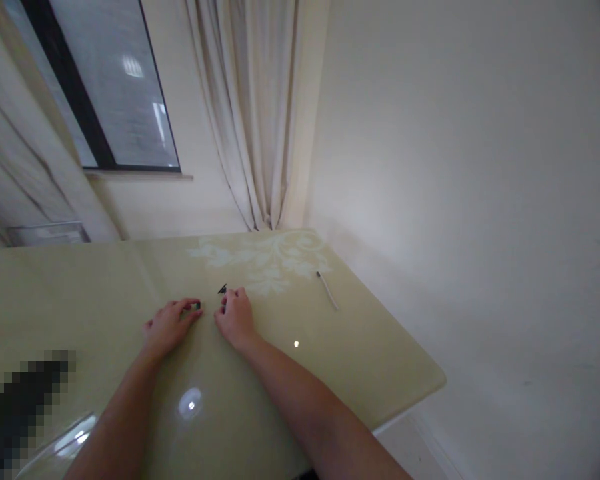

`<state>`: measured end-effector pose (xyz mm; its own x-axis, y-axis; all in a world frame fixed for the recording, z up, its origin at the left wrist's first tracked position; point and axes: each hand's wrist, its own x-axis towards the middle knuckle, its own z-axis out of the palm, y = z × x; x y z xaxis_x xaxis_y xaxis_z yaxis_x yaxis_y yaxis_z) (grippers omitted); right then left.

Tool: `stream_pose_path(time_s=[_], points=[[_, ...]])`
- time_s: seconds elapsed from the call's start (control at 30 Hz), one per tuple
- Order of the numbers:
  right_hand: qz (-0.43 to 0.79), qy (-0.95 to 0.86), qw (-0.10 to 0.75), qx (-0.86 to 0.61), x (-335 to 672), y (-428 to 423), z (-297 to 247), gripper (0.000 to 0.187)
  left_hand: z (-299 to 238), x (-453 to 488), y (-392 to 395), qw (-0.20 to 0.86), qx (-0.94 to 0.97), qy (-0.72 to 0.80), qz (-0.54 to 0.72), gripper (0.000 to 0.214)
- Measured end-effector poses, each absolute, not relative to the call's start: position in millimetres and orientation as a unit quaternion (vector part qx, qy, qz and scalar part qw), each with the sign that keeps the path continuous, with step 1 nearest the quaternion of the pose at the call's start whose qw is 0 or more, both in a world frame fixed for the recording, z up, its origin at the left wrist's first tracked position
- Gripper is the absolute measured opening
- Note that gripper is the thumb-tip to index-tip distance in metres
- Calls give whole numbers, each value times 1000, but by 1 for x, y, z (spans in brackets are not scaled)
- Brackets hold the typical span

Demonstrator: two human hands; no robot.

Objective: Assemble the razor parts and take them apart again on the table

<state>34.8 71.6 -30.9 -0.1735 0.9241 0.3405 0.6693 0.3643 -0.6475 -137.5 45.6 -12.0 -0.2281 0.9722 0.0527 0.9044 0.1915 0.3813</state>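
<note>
- Our left hand point(173, 324) pinches a dark piece point(198, 305) between thumb and fingers, just above or on the surface point(370, 373); we cannot tell which.
- Our right hand point(236, 316) is near it, with fingers curled; we cannot tell what they grip.
- Just beyond the right fingers we see a black thing point(223, 289).
- Farther to the right of both hands lies a white stick point(329, 293).
</note>
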Motion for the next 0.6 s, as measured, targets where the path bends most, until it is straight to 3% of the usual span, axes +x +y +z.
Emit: stream_pose_path(time_s=[0.13, 0.27, 0.37, 0.5, 0.6], points=[[203, -753, 355, -516, 33, 74, -32, 17, -13, -138, 48, 107, 614, 765, 164, 50], [267, -720, 405, -496, 48, 77, -31, 24, -12, -139, 48, 103, 613, 766, 164, 50], [284, -713, 418, -487, 83, 79, -28, 18, -13, -141, 49, 112, 612, 767, 157, 51], [147, -760, 413, -479, 163, 83, -19, 14, -16, -146, 51, 123, 613, 762, 169, 53], [33, -684, 424, -593, 220, 90, -12, 14, -14, -142, 48, 93, 603, 773, 175, 55]])
